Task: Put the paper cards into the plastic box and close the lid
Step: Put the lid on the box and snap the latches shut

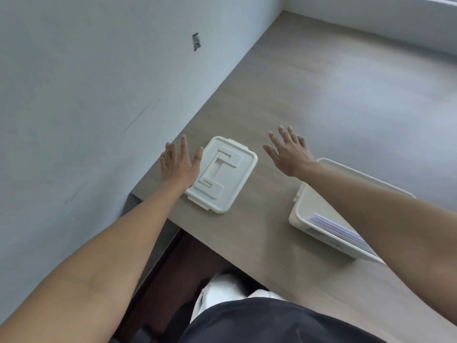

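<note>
The plastic box (300,214) sits open on the right side of the wooden table (333,107), near the front edge, its white walls partly hidden by the right forearm that crosses over it. Inside it, against the near wall, lies a stack of paper cards (338,227) with pale purple edges showing; how many there are cannot be told. The lid (222,174) lies apart from the box, flat on the table to the left, close to the table's left edge and near corner. It is white, rectangular with rounded corners, has a raised angular pattern on its top and small latch tabs at its ends. The left hand (176,164) rests on the table just beside the lid's left edge, palm down, fingers spread and extended toward the wall; its thumb touches or nearly touches the lid's rim, and its grip is open, holding nothing. The right hand (288,152) hovers above the table to the right of the lid, between lid and box, fingers splayed and pointing away from the person; its grip is likewise open and empty. A grey-white wall (86,95) runs along the table's left side and bears a small dark mark. At the bottom of the view are the person's dark garment (272,323) and a bit of white fabric (217,290) below the table edge.
</note>
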{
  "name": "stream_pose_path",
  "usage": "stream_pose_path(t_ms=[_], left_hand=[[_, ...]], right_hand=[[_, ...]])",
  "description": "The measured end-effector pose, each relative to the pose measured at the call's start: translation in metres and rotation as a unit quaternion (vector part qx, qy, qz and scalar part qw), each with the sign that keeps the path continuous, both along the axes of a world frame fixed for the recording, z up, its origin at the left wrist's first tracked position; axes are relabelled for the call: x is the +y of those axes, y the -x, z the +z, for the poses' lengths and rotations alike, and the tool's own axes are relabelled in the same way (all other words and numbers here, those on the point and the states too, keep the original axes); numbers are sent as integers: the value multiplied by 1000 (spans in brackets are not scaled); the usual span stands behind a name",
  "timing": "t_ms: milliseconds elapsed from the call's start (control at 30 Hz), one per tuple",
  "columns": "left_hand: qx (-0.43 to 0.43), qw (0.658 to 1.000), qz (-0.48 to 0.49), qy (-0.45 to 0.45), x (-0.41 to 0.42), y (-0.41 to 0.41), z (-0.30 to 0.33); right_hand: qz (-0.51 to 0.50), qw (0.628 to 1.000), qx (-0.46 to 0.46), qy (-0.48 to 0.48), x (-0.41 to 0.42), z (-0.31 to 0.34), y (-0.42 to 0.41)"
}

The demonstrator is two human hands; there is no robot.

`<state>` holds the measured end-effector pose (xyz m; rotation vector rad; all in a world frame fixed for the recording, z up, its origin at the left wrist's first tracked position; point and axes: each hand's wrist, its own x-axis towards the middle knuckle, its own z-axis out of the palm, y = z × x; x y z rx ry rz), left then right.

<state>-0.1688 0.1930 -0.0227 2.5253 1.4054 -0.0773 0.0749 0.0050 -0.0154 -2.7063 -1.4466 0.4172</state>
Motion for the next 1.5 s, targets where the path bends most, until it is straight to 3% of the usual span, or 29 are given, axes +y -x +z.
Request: stream_pose_path(t_ms=[167, 267, 367, 600, 767, 967, 1067, 1200, 1500], left_hand=[[-21, 995, 89, 28, 7, 50, -20], [-79, 973, 176, 130, 9, 67, -36], [-142, 897, 306, 288, 4, 75, -45], [-257, 685, 469, 495, -15, 69, -58], [-290, 641, 517, 488, -24, 46, -62], [-313, 581, 560, 501, -25, 42, -58], [-327, 570, 572, 491, -23, 44, -57], [-340, 580, 570, 472, -23, 48, -54], [-374, 658, 484, 439, 3, 25, -6]], right_hand=[[58, 996, 44, 45, 58, -14, 33], [76, 992, 59, 79, 88, -27, 48], [67, 990, 75, 99, 112, -38, 56], [-17, 981, 148, 128, 145, -59, 50], [-75, 984, 147, 71, 146, -67, 45], [-217, 951, 215, 52, 148, -68, 31], [-255, 936, 239, 39, 148, -65, 27], [-310, 907, 284, 1, 136, -58, 24], [-340, 874, 335, -89, 94, -9, -5]])
